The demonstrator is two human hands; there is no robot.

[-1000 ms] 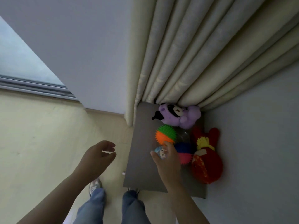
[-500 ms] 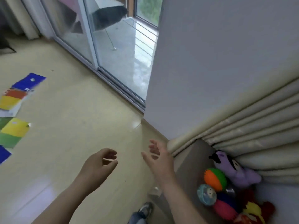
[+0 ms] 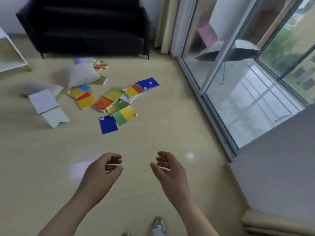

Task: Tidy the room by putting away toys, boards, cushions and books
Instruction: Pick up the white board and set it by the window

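Note:
Several colourful books point(image 3: 117, 101) lie scattered on the floor ahead, with a blue book point(image 3: 108, 124) nearest me. A white cushion point(image 3: 81, 74) lies behind them, and a grey cushion point(image 3: 40, 87) is to its left. Two white boards point(image 3: 48, 108) lie at the left of the pile. My left hand point(image 3: 102, 171) and my right hand point(image 3: 168, 169) hang in front of me over bare floor, fingers loosely curled, holding nothing.
A black sofa point(image 3: 88, 26) stands against the far wall. Glass sliding doors point(image 3: 238, 86) run along the right side. A grey wall point(image 3: 276, 167) and curtain hem point(image 3: 279, 222) are at the lower right. A white framed panel point(image 3: 8, 55) leans at the far left.
My view has swung left from the corner with the toys to the room floor. My right hand has left the toys, and both hands now hang free.

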